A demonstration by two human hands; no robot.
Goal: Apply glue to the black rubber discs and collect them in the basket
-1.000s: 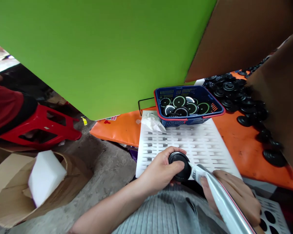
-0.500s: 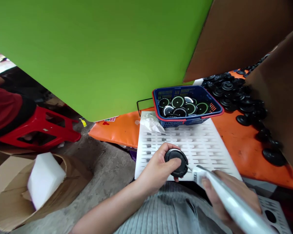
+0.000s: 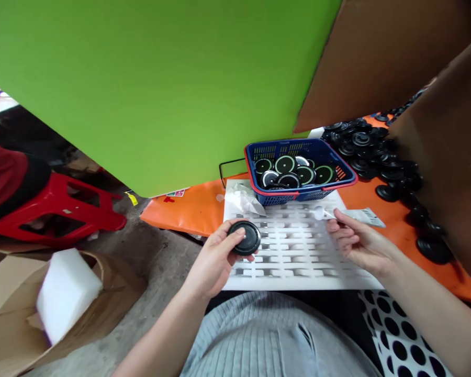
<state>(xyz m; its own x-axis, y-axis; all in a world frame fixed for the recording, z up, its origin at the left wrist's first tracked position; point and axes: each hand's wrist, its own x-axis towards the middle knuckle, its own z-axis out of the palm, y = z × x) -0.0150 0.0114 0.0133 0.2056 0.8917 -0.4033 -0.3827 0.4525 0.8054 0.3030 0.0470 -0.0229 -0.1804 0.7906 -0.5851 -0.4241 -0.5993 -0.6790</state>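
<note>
My left hand (image 3: 215,256) grips a round black disc (image 3: 251,238) with a raised rim, thumb on its face and fingers beneath. It is held over the left side of the slotted white foam sheet (image 3: 282,280). At the sheet's right side my right hand (image 3: 357,243) has its fingers curled together at a white squeeze tube (image 3: 367,215). The tube's printed end sticks out to the right behind the index finger. A pale round piece (image 3: 318,213) shows left of the fingertips; its exact shape is blurred.
Beyond the sheet stands a blue basket (image 3: 275,197) holding several discs. Crumpled white paper (image 3: 243,199) lies beside it. More black discs (image 3: 377,152) are heaped on the orange table (image 3: 188,209), near cardboard (image 3: 435,146). A green panel (image 3: 160,94) rises behind; a red stool (image 3: 70,209) stands left.
My left hand has moved left and slightly up with the disc. The tube's tip has left the disc's rim; my right hand has moved up and away, turning the tube crosswise.
</note>
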